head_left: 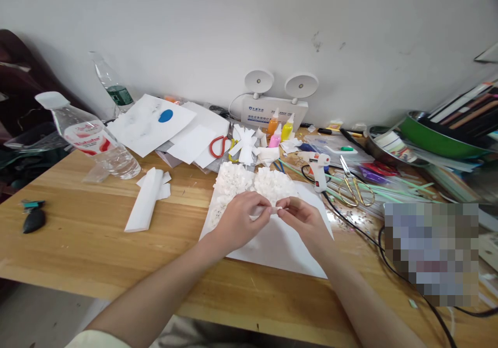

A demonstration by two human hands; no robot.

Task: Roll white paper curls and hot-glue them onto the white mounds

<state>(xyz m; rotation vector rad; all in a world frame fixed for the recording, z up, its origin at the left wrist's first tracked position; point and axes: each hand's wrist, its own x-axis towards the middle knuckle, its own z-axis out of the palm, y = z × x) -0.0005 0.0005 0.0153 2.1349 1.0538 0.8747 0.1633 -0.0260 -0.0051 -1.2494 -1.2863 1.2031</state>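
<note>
Between my fingertips is a small white paper piece (274,210), pinched at one end by my left hand (247,218) and at the other by my right hand (301,218). Both hands hover over a white sheet (288,257) on the wooden table. Crumpled white paper bits (233,182) cover the sheet's upper left part in a raised, fluffy layer, and a second patch of bits (274,182) sits beside it. My left hand partly hides this layer. A white glue gun (319,171) stands just beyond my right hand.
Gold-handled scissors (355,187) and a black cable (350,222) lie to the right. Red-handled scissors (218,147), paint bottles (274,136) and an emergency light (272,110) are behind. Folded white paper (144,203) and a water bottle (97,143) are at left.
</note>
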